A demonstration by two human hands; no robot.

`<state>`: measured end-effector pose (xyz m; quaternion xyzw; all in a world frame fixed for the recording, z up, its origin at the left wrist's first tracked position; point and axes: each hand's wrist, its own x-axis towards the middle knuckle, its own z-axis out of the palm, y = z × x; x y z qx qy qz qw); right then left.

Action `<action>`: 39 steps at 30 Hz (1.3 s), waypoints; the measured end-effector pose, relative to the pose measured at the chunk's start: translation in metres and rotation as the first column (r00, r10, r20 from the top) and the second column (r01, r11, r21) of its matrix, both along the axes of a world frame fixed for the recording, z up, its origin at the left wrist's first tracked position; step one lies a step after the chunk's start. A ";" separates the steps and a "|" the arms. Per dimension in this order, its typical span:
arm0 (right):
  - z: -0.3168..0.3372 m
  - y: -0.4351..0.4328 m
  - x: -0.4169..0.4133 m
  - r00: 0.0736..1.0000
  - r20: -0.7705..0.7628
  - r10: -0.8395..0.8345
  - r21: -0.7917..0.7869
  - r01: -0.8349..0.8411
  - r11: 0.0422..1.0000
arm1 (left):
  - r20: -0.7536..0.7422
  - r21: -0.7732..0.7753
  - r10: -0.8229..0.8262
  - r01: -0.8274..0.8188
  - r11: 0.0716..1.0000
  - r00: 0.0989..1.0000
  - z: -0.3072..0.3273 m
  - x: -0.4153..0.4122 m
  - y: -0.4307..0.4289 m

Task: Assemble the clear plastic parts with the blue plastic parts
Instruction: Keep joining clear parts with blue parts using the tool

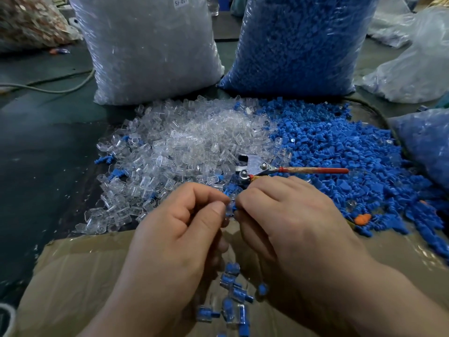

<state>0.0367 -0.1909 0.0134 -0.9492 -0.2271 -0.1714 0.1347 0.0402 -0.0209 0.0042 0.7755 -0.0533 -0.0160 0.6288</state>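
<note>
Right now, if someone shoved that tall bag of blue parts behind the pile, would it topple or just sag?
Probably sag: the bag of blue parts is packed full and bulges wide at its base, so it looks heavy. Its glossy film would likely feel slippery and dent.

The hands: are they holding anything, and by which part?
The left hand pinches a small clear part, the right hand a blue part, the two meeting between them. Where exactly each is gripped is hidden.

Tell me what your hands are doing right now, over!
Left hand, right hand pinching one clear-and-blue part between them. Finished parts on the cardboard below. Red-handled tool beyond the hands, not blocking.
</note>
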 end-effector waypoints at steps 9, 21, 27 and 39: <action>0.008 0.010 -0.010 0.949 -0.314 0.027 0.343 0.087 0.935 | -0.023 -0.059 -0.207 0.205 0.977 0.978 -0.004 0.007 0.011; 0.009 -0.013 -0.009 0.869 -0.331 -0.367 -0.200 0.316 0.927 | 0.085 0.717 -0.312 0.160 0.678 0.946 0.005 0.013 0.029; -0.014 0.005 0.003 0.930 -0.180 -0.320 -0.213 0.281 0.936 | 0.055 0.792 -0.431 0.224 0.569 0.900 0.005 0.002 0.012; -0.023 0.007 0.018 0.958 -0.125 -0.259 -0.218 0.228 0.949 | 0.223 0.764 -0.098 -0.111 0.636 0.970 -0.011 0.011 0.016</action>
